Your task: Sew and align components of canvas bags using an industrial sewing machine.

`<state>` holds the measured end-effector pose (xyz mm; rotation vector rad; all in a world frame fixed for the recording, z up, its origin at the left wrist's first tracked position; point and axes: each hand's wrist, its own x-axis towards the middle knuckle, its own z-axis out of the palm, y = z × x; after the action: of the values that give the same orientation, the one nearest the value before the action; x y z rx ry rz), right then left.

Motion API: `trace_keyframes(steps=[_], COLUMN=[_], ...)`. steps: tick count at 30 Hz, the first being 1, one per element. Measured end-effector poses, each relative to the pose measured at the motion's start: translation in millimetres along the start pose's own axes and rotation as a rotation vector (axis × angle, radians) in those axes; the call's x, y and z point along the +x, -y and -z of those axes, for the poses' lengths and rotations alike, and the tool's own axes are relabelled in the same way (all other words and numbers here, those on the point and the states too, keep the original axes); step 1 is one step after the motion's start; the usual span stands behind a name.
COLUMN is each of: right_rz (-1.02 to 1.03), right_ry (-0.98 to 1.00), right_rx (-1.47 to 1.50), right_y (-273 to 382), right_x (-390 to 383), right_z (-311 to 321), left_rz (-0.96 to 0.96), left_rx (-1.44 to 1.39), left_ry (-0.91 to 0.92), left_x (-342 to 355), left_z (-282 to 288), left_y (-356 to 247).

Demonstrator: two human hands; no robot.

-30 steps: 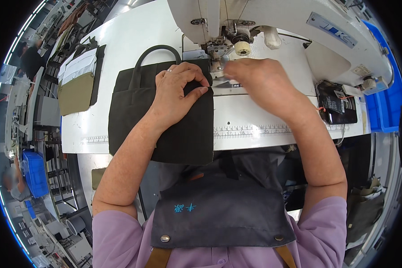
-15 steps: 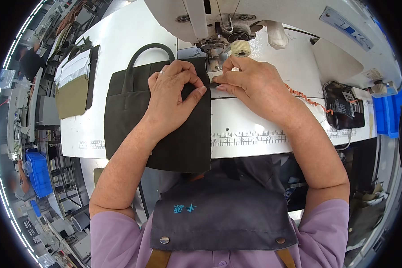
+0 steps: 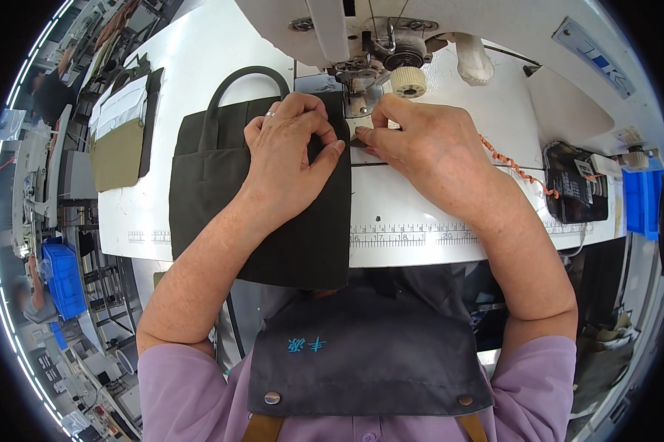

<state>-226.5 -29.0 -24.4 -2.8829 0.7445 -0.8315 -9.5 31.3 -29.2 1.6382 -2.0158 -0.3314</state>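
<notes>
A dark olive-black fabric bag panel (image 3: 295,243) with a looped handle (image 3: 252,71) lies flat left of the sewing machine's presser foot (image 3: 359,107). My left hand (image 3: 291,147) rests on the panel, fingers curled, thumb and forefinger pinched together by its right edge. Just below the presser foot, my right hand (image 3: 428,147) is closed in a pinch on a small dark fabric piece (image 3: 357,142). Most of that piece is hidden behind the fingers. A narrow strip of white table shows between the panel and the right fingertips.
Above my hands hangs the white machine head (image 3: 487,22) with a cream knob (image 3: 408,82). Stacked olive and white fabric pieces (image 3: 122,140) lie at left. An orange coiled cord (image 3: 516,163) runs toward a black pouch-like item (image 3: 575,184) at right. A ruler strip (image 3: 413,236) follows the table's front edge.
My right hand has rolled so more of its back shows and its fingers tuck under. My left hand and the panel stay nearly in place; the whole view has shifted slightly.
</notes>
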Motion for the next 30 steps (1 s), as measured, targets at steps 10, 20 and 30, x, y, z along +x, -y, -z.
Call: trace_keyframes(steps=[10, 20, 30], right_rz=[-0.034, -0.046, -0.021], right_ry=[0.03, 0.072, 0.023], right_rx=[0.007, -0.044, -0.071], right_y=[1, 5, 8], right_x=[-2, -1, -2], right_z=[-1, 0, -1], left_rz=[-0.021, 0.025, -0.014], left_rx=[-0.15, -0.111, -0.078], left_ry=[0.074, 0.136, 0.023], left_x=[0, 3, 1], left_z=[9, 10, 3], left_y=[10, 6, 6])
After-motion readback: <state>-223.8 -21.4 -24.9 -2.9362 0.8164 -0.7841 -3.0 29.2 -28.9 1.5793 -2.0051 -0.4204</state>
